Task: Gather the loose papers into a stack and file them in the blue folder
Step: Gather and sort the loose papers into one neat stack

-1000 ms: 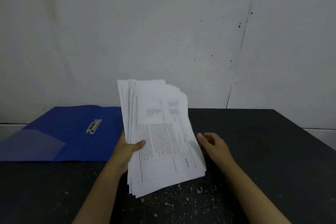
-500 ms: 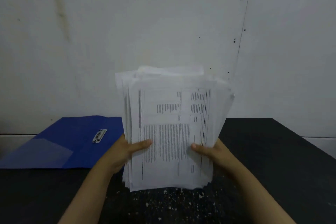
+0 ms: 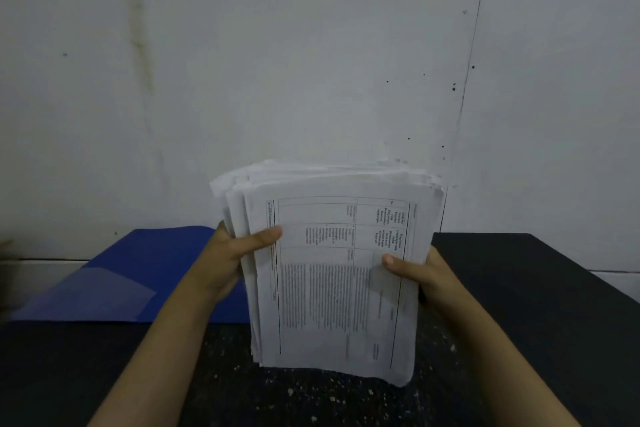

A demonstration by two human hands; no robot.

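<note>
1. At the sheet edges: left hand [image 3: 228, 253] grips the left side of the paper stack [image 3: 339, 281], thumb laid across the front page; right hand [image 3: 420, 272] grips the right side the same way. The other fingers are hidden behind the sheets.
2. Stack stands upright over the worktop [image 3: 519, 305], printed page facing the person. Whether its lower edge touches the surface, I cannot tell. Top and left edges are ragged, several sheets offset.
3. Step in hand, as I judge it: squaring up. Best done with a loosened grip, tapping the lower edge on the worktop, then turning to tap a long side.
4. Risk: thick, uneven bundle; too slack a hold and back sheets may slide out.
5. Blue folder [image 3: 131, 274] lies open to the left, partly behind the left hand.
6. Worktop is dark, flecked with pale specks near the front.
7. Behind, a pale wall [image 3: 311, 62] with a stain and small dark spots.
</note>
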